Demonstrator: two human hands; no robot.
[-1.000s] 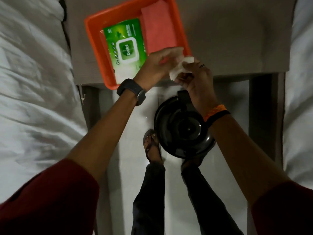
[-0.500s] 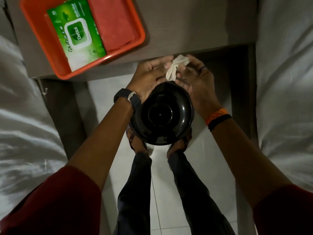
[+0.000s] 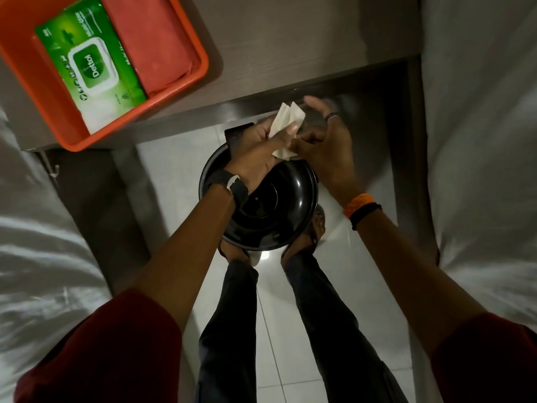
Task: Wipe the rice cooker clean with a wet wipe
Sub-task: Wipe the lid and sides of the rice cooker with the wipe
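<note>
A black cooker (image 3: 270, 210) sits on the floor tiles betw. the person's feet, lid up, directly below both hands. Left hand (image 3: 255, 158) pinches a folded white wipe (image 3: 286, 126) in its fingers, long axis running away from the body; right hand (image 3: 322, 146), fingers loose, touches it. Left is nearer the lid. Wipe pack (image 3: 90, 65) lies in the orange tray (image 3: 52, 123) on the table, well apart.

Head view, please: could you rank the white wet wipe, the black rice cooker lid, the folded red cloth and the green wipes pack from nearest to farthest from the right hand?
From the right hand:
1. White wet wipe, touching its fingers, shared with the left hand.
2. Black rice cooker lid, just below.
3. Folded red cloth, tray's right side.
4. Green wipes pack, tray's left side.
</note>
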